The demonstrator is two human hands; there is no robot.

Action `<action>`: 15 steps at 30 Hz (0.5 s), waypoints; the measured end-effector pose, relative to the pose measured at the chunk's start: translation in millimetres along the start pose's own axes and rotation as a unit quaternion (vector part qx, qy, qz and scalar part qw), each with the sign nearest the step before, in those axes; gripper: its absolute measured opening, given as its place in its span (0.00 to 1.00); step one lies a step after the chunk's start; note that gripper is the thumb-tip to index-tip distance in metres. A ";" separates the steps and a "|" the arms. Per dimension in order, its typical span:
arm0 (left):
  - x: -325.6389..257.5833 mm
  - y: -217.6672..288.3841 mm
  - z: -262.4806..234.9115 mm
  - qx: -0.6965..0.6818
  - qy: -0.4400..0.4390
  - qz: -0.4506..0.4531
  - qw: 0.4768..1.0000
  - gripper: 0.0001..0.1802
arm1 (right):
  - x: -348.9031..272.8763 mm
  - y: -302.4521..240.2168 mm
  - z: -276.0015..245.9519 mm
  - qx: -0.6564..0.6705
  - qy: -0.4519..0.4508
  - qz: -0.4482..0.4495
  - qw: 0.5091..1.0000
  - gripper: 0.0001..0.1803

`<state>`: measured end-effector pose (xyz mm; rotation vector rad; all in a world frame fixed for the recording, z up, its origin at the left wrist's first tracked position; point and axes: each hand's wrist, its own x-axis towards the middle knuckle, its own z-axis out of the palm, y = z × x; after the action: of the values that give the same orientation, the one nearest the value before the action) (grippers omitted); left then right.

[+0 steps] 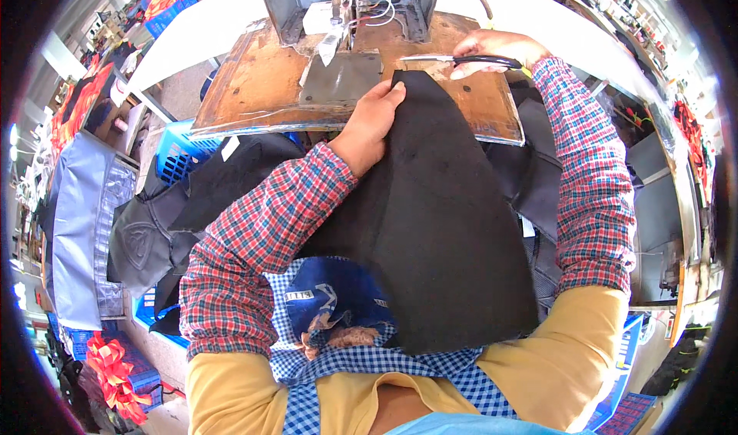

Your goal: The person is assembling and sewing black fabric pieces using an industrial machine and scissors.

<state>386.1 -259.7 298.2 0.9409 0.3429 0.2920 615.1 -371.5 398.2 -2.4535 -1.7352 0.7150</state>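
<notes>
A large black fabric piece hangs from my left hand, which pinches its top edge between thumb and fingers. The piece drapes over the board's front edge and down across my lap. My right hand is closed around the dark handles of a pair of scissors. Their blades point left over the wooden board, just above the fabric's top corner and apart from it. Whether the blades are spread is hard to make out.
The worn wooden board carries a machine with a metal plate in front of it. Black sewn pieces lie to the left, near a blue plastic basket. More black pieces hang at the right. Red strips sit lower left.
</notes>
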 end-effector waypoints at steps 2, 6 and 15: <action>-17.9 6.9 -5.8 0.028 -0.032 -0.043 0.998 0.14 | 0.3 16.7 0.4 0.033 -0.004 0.057 0.998 0.25; -77.3 38.8 -44.2 0.094 0.041 -0.002 0.995 0.25 | 7.3 50.6 6.2 -0.119 0.175 0.062 0.976 0.29; -250.7 197.3 -242.4 0.182 0.307 0.107 0.928 0.28 | 33.1 8.9 37.8 -0.152 0.315 0.142 0.926 0.21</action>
<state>40.7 -69.5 369.3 1.2447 0.8950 0.7487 616.7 -353.1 350.7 -2.7207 -1.3242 -0.3585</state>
